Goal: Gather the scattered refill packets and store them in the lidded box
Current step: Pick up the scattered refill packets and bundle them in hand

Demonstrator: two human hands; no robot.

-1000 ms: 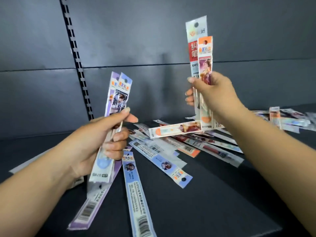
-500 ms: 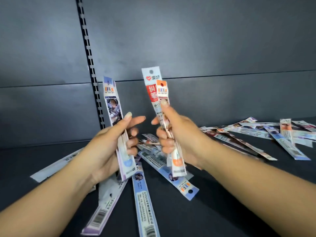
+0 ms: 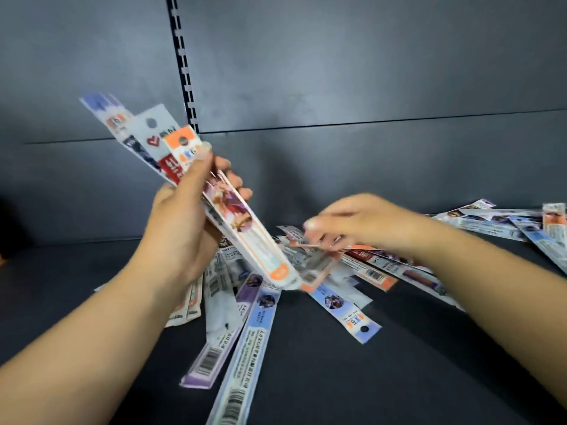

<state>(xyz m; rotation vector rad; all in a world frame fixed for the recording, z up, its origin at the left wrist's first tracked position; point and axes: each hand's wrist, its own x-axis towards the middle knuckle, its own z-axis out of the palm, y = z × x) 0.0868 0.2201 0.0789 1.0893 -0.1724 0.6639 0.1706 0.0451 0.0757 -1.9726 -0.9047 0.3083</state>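
Slippage threatens the fanned bunch of long glossy plastic refill packets [image 3: 196, 191] gripped by the left hand [image 3: 181, 222]; right hand [image 3: 359, 223], blurred, pinches an orange-edged packet [image 3: 316, 243] mid-frame

Dim, cool, even lighting on a dark scene, with motion blur on the hands.

Soft light is falling from above and in front, brightening both forearms while the grey back wall [image 3: 368, 72] is fading into shadow at the left edge. The right hand [image 3: 365, 222] is smearing with blur, as are the packets [image 3: 144, 139] above the left hand [image 3: 181, 228]. Wide-angle distortion is tilting the slotted upright [image 3: 184, 65].
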